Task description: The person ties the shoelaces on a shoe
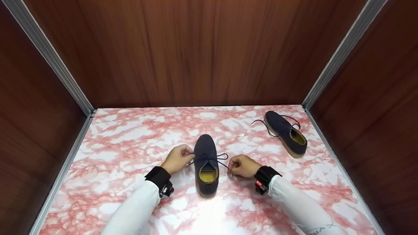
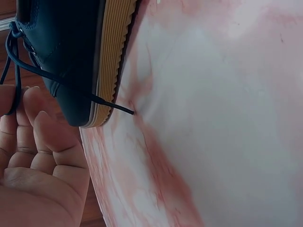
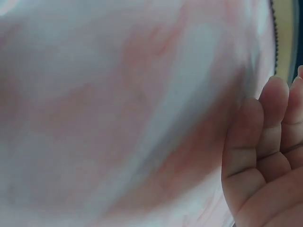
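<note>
A dark navy lace-up shoe (image 1: 205, 145) with a tan sole (image 2: 113, 42) and yellow lining stands upright, toe pointing away. Its shoelace (image 2: 52, 76) is tied in a bow across the front. On the shoe's left side my left hand (image 1: 178, 159) pinches one loop of the lace; a loose lace end hangs below it. To the right, my right hand (image 1: 244, 165) pinches the other lace end at its fingertips, beside a second loop (image 1: 223, 156). In the right wrist view, curled fingers (image 3: 272, 123) show but the lace is hidden.
A matching shoe (image 1: 284, 133) lies at the back right, its laces untied and spread to both sides. The red-and-white marbled tabletop (image 1: 130, 130) is enclosed by brown wood panels (image 1: 196, 52) at the back, left and right, with grey metal corner strips.
</note>
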A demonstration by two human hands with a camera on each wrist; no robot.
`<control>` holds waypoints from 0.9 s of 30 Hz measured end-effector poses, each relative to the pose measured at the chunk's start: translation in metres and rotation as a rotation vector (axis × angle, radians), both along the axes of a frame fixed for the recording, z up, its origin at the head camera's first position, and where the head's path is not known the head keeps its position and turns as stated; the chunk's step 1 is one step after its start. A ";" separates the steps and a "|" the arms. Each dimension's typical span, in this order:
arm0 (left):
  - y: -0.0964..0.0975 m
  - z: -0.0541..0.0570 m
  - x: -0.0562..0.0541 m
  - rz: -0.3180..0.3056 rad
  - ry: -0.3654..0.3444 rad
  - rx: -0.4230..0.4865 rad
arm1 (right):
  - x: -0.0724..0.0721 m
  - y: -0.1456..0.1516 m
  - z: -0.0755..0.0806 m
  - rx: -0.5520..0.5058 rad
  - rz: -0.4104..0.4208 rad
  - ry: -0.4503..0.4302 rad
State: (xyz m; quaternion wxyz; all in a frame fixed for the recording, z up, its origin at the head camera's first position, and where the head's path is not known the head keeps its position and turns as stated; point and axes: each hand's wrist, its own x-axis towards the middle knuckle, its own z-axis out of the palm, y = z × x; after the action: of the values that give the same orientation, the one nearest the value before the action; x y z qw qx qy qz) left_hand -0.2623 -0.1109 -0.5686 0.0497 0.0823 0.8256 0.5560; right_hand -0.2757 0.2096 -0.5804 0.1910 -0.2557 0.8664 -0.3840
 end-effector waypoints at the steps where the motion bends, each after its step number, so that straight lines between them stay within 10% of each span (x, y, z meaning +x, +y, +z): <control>1: 0.001 0.000 0.000 -0.002 0.002 -0.007 | 0.000 0.001 0.000 0.015 -0.005 -0.006; 8: 0.005 0.005 0.000 -0.031 0.023 -0.060 | -0.003 0.003 0.003 0.102 -0.018 -0.009; 17: 0.000 0.019 -0.001 -0.126 0.053 -0.197 | -0.011 -0.009 0.020 -0.064 -0.080 -0.025; 27: -0.004 0.035 -0.006 -0.271 0.141 -0.479 | -0.010 -0.023 0.026 0.021 -0.092 0.196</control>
State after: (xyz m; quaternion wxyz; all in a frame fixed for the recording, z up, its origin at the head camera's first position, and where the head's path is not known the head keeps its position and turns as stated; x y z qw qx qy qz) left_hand -0.2684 -0.1146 -0.5339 0.0839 0.2165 0.9164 0.3262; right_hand -0.2860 0.1865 -0.5547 0.0905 -0.2501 0.8957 -0.3564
